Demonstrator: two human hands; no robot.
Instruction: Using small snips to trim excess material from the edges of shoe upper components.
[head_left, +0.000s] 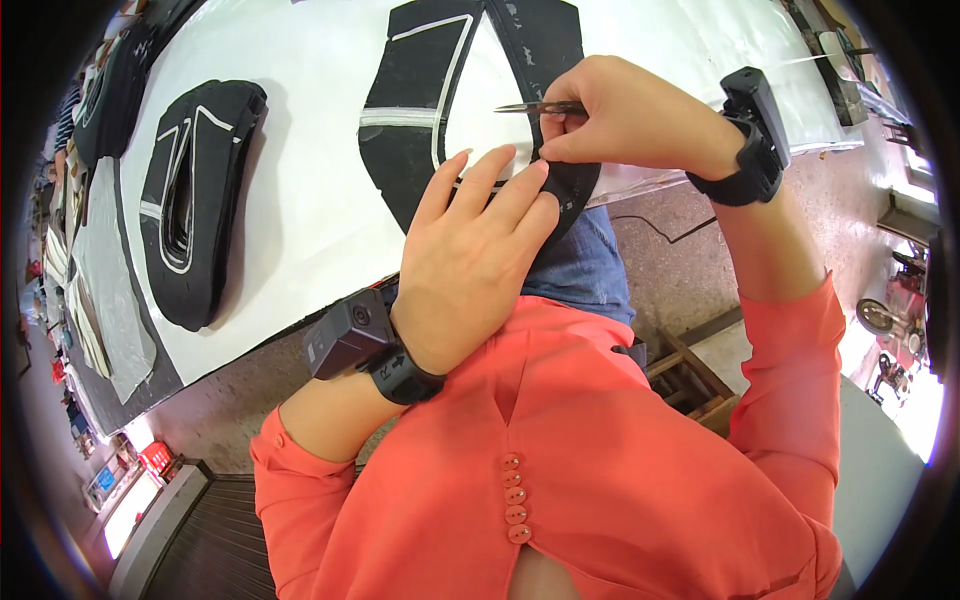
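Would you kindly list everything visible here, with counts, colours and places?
Curved panel: one, black with white trim, under the hands
Panel stack: one, black with white trim, table left
Dark bundle: one, black, upper left
Table: one, white-topped, beneath panels
Plastic sheet: one, translucent, left edge
Pointed tool: one, dark, in right hand
Cord: one, black, above floor
Basket: one, red, lower left
Rim clutter: too small to count
Top: one, coral, worn
Wrist devices: two, black
Left hand: one, on panel
Right hand: one, at panel edge
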